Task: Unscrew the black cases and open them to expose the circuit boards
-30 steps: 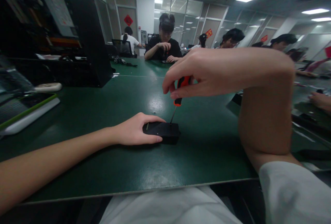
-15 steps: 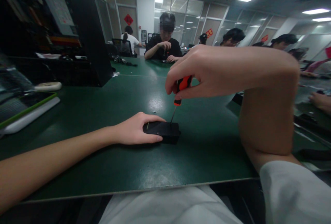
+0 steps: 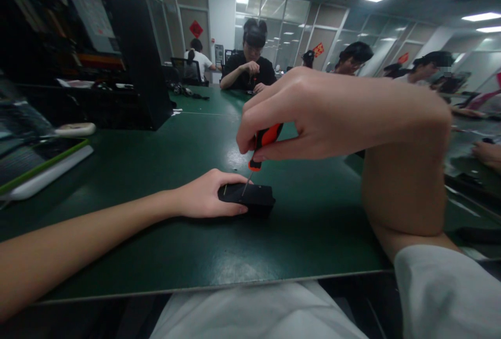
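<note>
A small black box [image 3: 252, 197] lies flat on the green table [image 3: 156, 234]. My left hand [image 3: 203, 195] is wrapped round its left end, thumb and fingers pressed on its edges. My right hand [image 3: 313, 114] hangs above it, fingers pinched on an orange and black screwdriver [image 3: 263, 143]. The thin metal shaft slants down and left, and its tip rests on the top face of the box, near the middle. My right elbow is planted on the table to the right.
A tall black cabinet [image 3: 129, 57] stands at the back left, with a white and green flat device [image 3: 43, 167] in front of it. A person in black [image 3: 248, 70] works at the far end of the table. Other people sit along the right side.
The screwdriver tip has shifted from the box's right rear corner leftward to the middle of its top. My right hand moved left and a little lower. My left hand stayed put.
</note>
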Motion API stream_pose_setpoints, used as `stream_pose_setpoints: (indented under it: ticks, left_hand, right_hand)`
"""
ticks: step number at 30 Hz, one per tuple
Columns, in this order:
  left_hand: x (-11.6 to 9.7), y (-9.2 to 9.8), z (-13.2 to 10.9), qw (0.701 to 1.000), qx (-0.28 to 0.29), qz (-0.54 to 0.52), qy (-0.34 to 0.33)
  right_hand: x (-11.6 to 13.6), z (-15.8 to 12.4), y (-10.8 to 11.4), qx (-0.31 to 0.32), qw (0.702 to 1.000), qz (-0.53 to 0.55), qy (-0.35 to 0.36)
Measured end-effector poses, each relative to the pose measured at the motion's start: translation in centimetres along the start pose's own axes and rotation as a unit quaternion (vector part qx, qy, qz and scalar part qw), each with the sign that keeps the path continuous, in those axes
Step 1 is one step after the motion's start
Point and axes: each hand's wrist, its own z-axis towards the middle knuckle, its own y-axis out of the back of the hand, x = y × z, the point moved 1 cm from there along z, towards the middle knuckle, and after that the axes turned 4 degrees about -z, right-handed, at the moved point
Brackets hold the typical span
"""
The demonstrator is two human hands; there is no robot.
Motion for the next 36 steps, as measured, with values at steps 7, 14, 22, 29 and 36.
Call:
stream_pose_setpoints:
  ticks: [7,14,22,29,36]
  left_hand:
    - [-0.1,0.0,0.0,1.000,-0.005,0.006,-0.005]
    - [-0.4,-0.3,-0.2,0.981,-0.098,-0.020,-0.167]
    - [-1.3,-0.6,-0.1,0.966,-0.145,-0.036,-0.213]
    - [-1.1,-0.6,-0.1,0.964,-0.147,-0.029,-0.218]
    - [-1.1,-0.7,-0.1,0.963,-0.152,-0.034,-0.222]
  right_hand:
    - [0.2,0.2,-0.3,-0.007,1.000,-0.006,0.022]
    - [0.4,0.2,-0.1,0.006,0.999,-0.017,0.039]
    - [0.2,0.1,-0.5,-0.052,0.993,-0.088,-0.057]
    - [-0.3,0.0,-0.1,-0.034,0.999,-0.029,0.010]
    - [0.0,-0.1,-0.2,-0.052,0.997,-0.061,-0.013]
